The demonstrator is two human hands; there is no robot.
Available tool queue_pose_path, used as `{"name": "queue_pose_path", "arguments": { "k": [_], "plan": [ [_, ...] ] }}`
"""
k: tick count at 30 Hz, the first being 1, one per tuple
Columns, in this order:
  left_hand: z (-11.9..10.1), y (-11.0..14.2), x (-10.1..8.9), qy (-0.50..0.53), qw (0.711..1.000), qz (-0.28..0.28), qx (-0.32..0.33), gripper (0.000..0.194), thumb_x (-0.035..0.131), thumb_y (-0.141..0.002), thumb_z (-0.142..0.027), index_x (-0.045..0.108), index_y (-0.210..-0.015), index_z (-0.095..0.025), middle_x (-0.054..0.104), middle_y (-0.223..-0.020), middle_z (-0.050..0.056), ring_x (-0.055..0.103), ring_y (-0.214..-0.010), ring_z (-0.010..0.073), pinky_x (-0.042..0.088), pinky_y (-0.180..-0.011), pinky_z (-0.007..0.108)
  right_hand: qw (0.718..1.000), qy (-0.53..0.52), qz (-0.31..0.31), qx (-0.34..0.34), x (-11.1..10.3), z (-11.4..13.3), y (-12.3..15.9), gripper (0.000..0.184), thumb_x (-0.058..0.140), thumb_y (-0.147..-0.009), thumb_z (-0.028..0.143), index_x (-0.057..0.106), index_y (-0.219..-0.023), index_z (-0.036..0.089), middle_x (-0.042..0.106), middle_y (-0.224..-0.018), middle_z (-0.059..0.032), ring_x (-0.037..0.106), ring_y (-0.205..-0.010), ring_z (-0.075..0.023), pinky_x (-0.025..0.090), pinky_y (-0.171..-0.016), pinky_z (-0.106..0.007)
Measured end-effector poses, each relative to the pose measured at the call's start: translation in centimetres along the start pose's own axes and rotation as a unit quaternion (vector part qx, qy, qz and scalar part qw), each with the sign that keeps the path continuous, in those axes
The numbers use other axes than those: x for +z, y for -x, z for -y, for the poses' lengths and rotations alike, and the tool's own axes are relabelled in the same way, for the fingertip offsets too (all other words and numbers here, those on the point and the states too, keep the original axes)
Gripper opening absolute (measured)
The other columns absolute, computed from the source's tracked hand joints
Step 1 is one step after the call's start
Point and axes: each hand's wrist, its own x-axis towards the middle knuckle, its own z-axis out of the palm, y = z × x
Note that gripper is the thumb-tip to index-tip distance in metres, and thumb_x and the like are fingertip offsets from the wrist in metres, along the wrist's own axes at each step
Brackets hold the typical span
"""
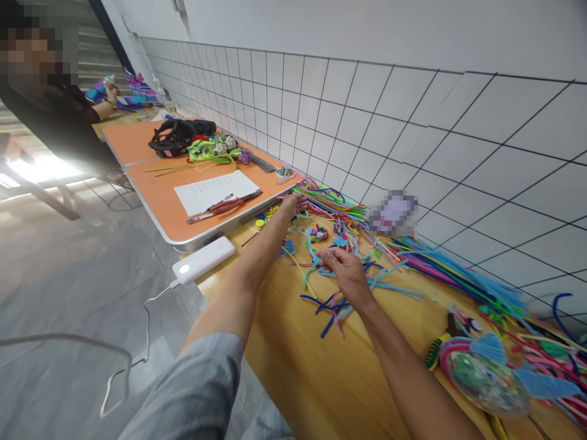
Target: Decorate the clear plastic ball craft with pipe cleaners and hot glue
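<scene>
My left hand (pixel 294 203) reaches to the far edge of the wooden table, its fingers stretched out beside a bundle of coloured pipe cleaners (pixel 337 200). Nearer to me, the thumb and fingers of my right hand (pixel 345 272) pinch a light blue-green pipe cleaner (pixel 310 244). Around that hand lie short cut pieces, among them dark blue pipe cleaners (pixel 326 330) and a yellow one (pixel 300 269). Small twisted coils (pixel 319 233) of mixed colours sit just beyond it.
An orange folding table (pixel 137 143) at the left bears a paper sheet (pixel 215 190), red-handled pliers (pixel 224 208) and pipe-cleaner flowers (pixel 220 146). A white power bank (pixel 204 259) trails a cable. A decorated clear ball (pixel 486 373) lies right. Another person (pixel 50 116) sits far left.
</scene>
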Motion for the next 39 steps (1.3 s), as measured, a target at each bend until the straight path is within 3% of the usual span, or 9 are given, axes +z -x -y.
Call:
{"name": "queue_pose_path", "arguments": {
  "k": [3,8,9,12,15,20,25,33,39],
  "plan": [
    [-0.9,0.7,0.3,-0.029,0.999,-0.003,0.031,0.041,0.068,-0.102,-0.04,0.064,-0.135,-0.016,0.067,-0.134,0.012,0.069,-0.115,0.0252,0.062,-0.097,0.047,0.998,-0.055,-0.01,0.006,-1.7,1.1,0.8,0.052,0.08,-0.078,0.072,0.082,-0.088,0.021,0.069,-0.07,-0.0003,0.061,-0.066,-0.015,0.051,-0.065,-0.029],
    [-2.4,5.6,2.1,-0.084,0.986,0.051,0.137,0.017,0.072,-0.099,-0.033,0.076,-0.099,-0.016,0.076,-0.105,0.005,0.07,-0.105,0.0166,0.054,-0.088,0.023,0.98,-0.19,-0.055,0.024,-4.3,2.4,0.4,0.052,0.094,-0.064,0.067,0.08,-0.084,0.021,0.065,-0.067,0.0013,0.054,-0.058,-0.0105,0.045,-0.053,-0.024],
    [-2.4,7.0,2.5,-0.099,0.978,0.093,0.156,0.022,0.072,-0.099,-0.038,0.077,-0.093,-0.017,0.077,-0.101,0.004,0.071,-0.105,0.0167,0.053,-0.087,0.022,0.975,-0.213,-0.059,0.029,-4.8,2.5,0.2,0.053,0.096,-0.061,0.066,0.08,-0.084,0.021,0.064,-0.067,0.0017,0.053,-0.058,-0.0101,0.044,-0.051,-0.024],
    [-1.5,11.5,3.6,-0.178,0.903,0.347,0.177,0.05,0.059,-0.102,-0.06,0.079,-0.094,-0.015,0.079,-0.101,0.009,0.073,-0.105,0.021,0.054,-0.088,0.026,0.959,-0.268,-0.081,0.031,-5.9,2.6,-0.3,0.054,0.101,-0.055,0.061,0.079,-0.084,0.021,0.063,-0.064,0.0033,0.051,-0.056,-0.009,0.043,-0.05,-0.022],
    [0.3,14.9,4.1,-0.185,0.863,0.447,0.143,0.054,0.064,-0.096,-0.068,0.076,-0.092,-0.015,0.072,-0.084,0.006,0.068,-0.077,0.0158,0.051,-0.071,0.026,0.951,-0.296,-0.09,0.013,-6.9,2.5,-0.3,0.05,0.101,-0.057,0.057,0.078,-0.087,0.023,0.063,-0.066,0.0045,0.051,-0.057,-0.0095,0.044,-0.05,-0.023],
    [2.0,17.7,4.6,-0.101,0.883,0.45,0.084,0.058,0.081,-0.083,-0.067,0.049,-0.069,-0.02,0.029,-0.06,-0.008,0.026,-0.048,0.0054,0.024,-0.047,0.021,0.95,-0.299,-0.087,-0.022,-8.3,2.5,0.8,0.034,0.093,-0.074,0.047,0.076,-0.096,0.027,0.067,-0.075,0.0041,0.058,-0.064,-0.0116,0.049,-0.055,-0.025],
    [1.7,20.7,5.6,-0.149,0.881,0.429,0.128,0.053,0.08,-0.08,-0.069,0.064,-0.077,-0.018,0.028,-0.057,-0.009,0.021,-0.049,0.0059,0.016,-0.048,0.024,0.944,-0.302,-0.12,-0.054,-9.0,3.1,1.7,0.023,0.086,-0.082,0.047,0.075,-0.093,0.029,0.067,-0.072,0.0044,0.058,-0.064,-0.0124,0.051,-0.058,-0.027],
    [3.1,23.2,7.6,-0.223,0.915,0.307,0.138,0.042,0.078,-0.08,-0.058,0.077,-0.082,-0.017,0.03,-0.047,-0.01,0.02,-0.044,0.0063,0.011,-0.048,0.028,0.947,-0.236,-0.197,-0.094,-8.9,4.2,2.7,0.04,0.09,-0.075,0.054,0.075,-0.095,0.023,0.061,-0.07,0.0045,0.051,-0.057,-0.0093,0.044,-0.051,-0.024],
    [3.5,23.7,8.0,-0.189,0.918,0.321,0.134,0.04,0.077,-0.082,-0.057,0.072,-0.08,-0.017,0.031,-0.049,-0.009,0.02,-0.044,0.0064,0.012,-0.047,0.027,0.952,-0.182,-0.23,-0.09,-7.8,4.2,2.9,0.046,0.083,-0.077,0.064,0.075,-0.089,0.021,0.057,-0.064,0.0047,0.048,-0.054,-0.0088,0.039,-0.051,-0.023]
  ]
}}
